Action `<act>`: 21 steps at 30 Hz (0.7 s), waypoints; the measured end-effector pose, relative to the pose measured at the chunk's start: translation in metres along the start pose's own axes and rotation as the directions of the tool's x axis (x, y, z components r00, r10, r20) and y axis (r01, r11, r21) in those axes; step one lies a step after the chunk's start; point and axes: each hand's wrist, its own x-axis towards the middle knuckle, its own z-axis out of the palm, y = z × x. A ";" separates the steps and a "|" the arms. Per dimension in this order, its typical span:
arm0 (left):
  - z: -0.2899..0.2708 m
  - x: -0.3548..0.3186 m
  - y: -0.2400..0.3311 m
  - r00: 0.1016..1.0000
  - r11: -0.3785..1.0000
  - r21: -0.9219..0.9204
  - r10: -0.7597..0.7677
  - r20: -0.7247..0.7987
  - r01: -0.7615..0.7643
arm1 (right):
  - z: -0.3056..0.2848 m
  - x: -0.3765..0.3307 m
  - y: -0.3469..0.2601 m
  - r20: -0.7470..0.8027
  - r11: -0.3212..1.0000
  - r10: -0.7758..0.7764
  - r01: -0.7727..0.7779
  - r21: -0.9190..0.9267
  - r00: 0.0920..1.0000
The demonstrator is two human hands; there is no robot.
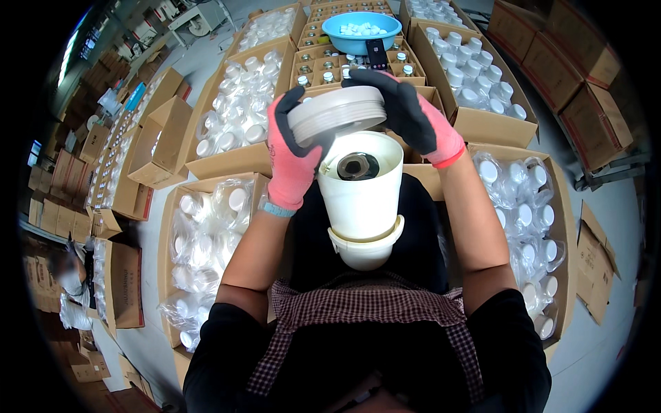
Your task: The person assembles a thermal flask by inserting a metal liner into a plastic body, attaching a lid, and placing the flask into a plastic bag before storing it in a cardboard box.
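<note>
My two hands wear pink gloves with black palms. My left hand (290,155) is closed round the left side of a wide, pale grey lid (337,118) with a threaded rim. The right hand (416,113) grips the same lid at its far right side. Tilted, the lid is held just above the open mouth of a white plastic canister (359,206). A dark, round part with a hole (358,166) shows inside the canister. A curved white handle or collar (366,237) crosses its near end, close to my lap.
Open cartons of white-capped bottles in clear plastic (241,100) stand on both sides. Ahead, a blue basin (361,45) of small white caps and a black phone (376,54) rest on a divided carton (303,58) of bottles. Another person (72,275) is at far left.
</note>
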 end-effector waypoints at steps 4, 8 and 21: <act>-0.018 -0.008 -0.015 0.921 0.977 -0.210 0.041 0.386 0.045 | 0.010 -0.037 0.023 -0.130 0.970 -0.121 0.090 -0.226 0.984; -0.014 -0.017 -0.032 0.875 0.965 -0.261 0.122 0.469 0.005 | -0.004 -0.050 0.037 -0.076 0.886 -0.240 0.186 -0.424 0.968; 0.019 -0.038 0.035 0.923 0.935 0.307 0.051 0.381 -0.178 | -0.017 -0.019 0.113 -0.137 0.921 -0.156 0.194 0.338 0.978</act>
